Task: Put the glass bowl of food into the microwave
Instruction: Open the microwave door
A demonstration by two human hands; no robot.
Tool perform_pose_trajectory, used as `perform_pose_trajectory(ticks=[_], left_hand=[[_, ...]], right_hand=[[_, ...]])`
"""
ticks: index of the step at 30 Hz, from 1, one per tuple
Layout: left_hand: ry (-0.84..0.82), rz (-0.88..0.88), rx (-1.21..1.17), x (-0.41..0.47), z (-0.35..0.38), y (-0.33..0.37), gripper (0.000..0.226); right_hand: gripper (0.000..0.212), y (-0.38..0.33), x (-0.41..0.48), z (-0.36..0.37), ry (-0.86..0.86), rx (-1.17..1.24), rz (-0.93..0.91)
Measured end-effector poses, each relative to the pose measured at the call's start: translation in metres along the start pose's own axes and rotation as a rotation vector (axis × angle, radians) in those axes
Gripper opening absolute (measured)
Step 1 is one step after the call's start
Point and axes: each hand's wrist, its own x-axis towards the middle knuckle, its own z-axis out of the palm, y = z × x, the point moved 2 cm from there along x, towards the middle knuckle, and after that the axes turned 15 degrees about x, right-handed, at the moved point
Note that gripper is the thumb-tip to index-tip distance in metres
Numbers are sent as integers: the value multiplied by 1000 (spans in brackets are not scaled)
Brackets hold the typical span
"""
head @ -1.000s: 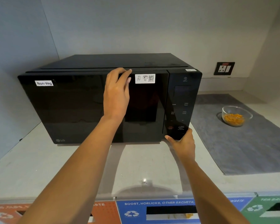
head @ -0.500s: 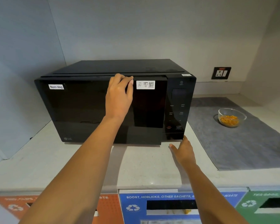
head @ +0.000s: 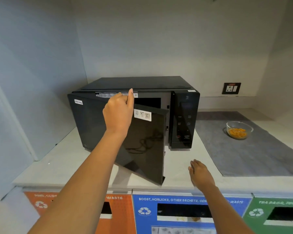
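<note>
Left hand (head: 119, 112) grips top edge of glossy black microwave door (head: 142, 142), half open. Right hand (head: 200, 173) open, empty, above counter. Round clear glass bowl of orange food (head: 238, 130) untouched on grey mat (head: 260, 157), right of microwave; both steps left: pick up, place inside.

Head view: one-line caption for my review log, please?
Left hand swings the black microwave's glossy door partly open; clear glass bowl of orange food waits on the grey mat.
</note>
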Motion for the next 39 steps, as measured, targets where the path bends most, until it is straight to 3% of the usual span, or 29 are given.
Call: perform_pose_trajectory(ticks=[6, 10, 16, 22, 34, 39], left_hand=[[-216, 30, 275, 1, -50, 0, 55], [-381, 40, 475, 6, -70, 3, 40], [-489, 25, 677, 5, -94, -2, 22], [-508, -67, 767, 8, -107, -40, 31], [-485, -241, 818, 6, -94, -124, 15], [-434, -175, 915, 2, -74, -153, 40]], right_hand=[[50, 0, -9, -3, -63, -34, -16], [51, -2, -11, -4, -90, -76, -14], [51, -1, -16, -6, -93, -117, -45], [49, 2, -16, -6, -88, -112, -65], [45, 6, -14, 7, 105, -130, -45], [44, 12, -9, 11, 161, -101, -48]])
